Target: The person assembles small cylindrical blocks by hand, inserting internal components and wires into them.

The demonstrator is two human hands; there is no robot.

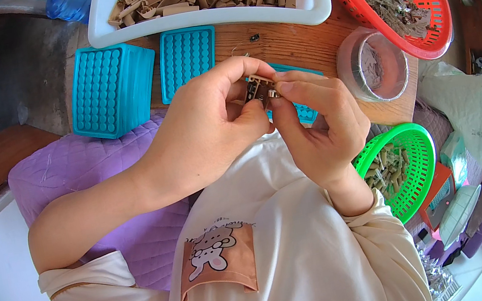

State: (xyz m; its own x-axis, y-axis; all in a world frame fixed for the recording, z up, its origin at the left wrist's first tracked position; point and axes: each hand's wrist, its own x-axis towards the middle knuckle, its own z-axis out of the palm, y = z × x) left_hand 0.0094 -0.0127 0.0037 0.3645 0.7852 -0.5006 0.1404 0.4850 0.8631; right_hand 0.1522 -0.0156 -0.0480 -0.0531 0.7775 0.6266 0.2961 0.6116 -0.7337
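Note:
Above the table's near edge, my left hand (204,121) grips a small brown plastic housing (253,88) with a dark inside between thumb and fingers. My right hand (330,113) is closed at the housing's right side, its thumb and forefinger pinching a tiny shiny metal piece (273,93). That piece touches or nearly touches the housing; the fingers partly hide the contact. Beneath both hands lies a teal tray with round pockets (306,114), mostly covered by them. Another teal tray (188,63) is just beyond my left hand, beside a stack of teal trays (110,92).
A white bin (206,21) of brown plastic shells stands at the back. To the right are a red basket (350,1) of thin metallic strips, a clear round tub (346,62), and, lower, a green basket (426,161) of small brownish pieces. A small dark bit (255,38) lies on the wood.

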